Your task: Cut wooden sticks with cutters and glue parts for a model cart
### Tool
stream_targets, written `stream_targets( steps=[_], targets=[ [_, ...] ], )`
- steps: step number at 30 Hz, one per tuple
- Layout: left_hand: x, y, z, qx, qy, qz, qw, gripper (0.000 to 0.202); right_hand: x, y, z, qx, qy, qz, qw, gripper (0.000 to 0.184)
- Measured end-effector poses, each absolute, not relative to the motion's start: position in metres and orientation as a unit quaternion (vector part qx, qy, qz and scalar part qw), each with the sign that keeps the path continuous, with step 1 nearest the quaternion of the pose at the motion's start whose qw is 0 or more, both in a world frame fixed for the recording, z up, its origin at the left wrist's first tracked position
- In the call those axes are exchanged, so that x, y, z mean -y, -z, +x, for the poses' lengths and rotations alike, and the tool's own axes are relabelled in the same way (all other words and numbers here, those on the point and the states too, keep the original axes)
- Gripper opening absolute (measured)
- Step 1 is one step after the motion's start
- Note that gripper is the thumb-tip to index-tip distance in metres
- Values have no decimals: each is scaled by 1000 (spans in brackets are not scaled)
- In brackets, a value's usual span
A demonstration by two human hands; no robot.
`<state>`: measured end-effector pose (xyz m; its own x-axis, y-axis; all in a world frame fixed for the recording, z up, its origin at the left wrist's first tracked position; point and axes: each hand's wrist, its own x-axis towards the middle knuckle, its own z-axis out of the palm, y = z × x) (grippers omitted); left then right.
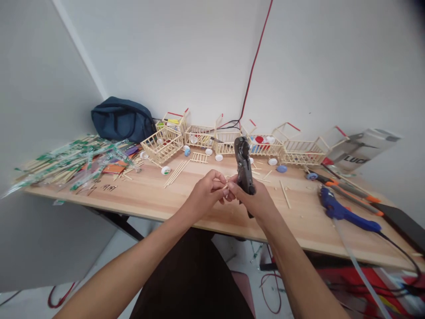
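My left hand (210, 191) is closed in a pinch just above the front of the table, its fingertips meeting those of my right hand (254, 198). Between the fingertips is a small pale bit of wooden stick (227, 184), mostly hidden. A black plier-like tool (243, 164) stands upright in my right hand, its head pointing up and its lower end behind the palm. Beyond the hands, a row of small carts made of wooden sticks, such as one cart (162, 144) with bottle-cap wheels, lines the wall.
Green-labelled packs of sticks (73, 161) and a blue bag (122, 119) occupy the left side. Loose sticks (175, 173) and a stick grid (199, 157) lie mid-table. On the right are a blue glue gun (347, 212), orange-handled pliers (358, 199) and a dark flat object (401, 226).
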<state>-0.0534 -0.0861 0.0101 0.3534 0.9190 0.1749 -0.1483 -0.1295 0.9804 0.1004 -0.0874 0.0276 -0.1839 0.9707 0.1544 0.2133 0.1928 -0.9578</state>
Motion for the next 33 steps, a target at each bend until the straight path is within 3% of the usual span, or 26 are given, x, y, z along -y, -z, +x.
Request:
stream_targets(
  steps=[4, 12, 16, 19, 23, 28, 33],
  targets=[
    [91, -11, -50, -345, -476, 623, 515, 19, 88, -29, 102, 640, -418, -468, 443, 30],
    [102, -9, -37, -358, -509, 584, 522, 19, 96, -15, 108, 593, -411, -484, 495, 33],
    [108, -8, -28, -338, -525, 543, 562, 25, 103, -18, 113, 533, -518, -421, 521, 31],
    [116, -15, -26, -327, -506, 545, 583, 26, 107, -21, 122, 472, -629, -363, 499, 29],
    [125, -25, -26, -327, -485, 559, 588, 27, 111, -22, 132, 449, -684, -341, 463, 29],
    [128, -29, -27, -334, -468, 574, 583, 25, 115, -16, 132, 476, -664, -355, 454, 32],
    [125, -27, -33, -371, -460, 623, 513, 19, 119, -18, 132, 560, -546, -411, 468, 27]
  ],
)
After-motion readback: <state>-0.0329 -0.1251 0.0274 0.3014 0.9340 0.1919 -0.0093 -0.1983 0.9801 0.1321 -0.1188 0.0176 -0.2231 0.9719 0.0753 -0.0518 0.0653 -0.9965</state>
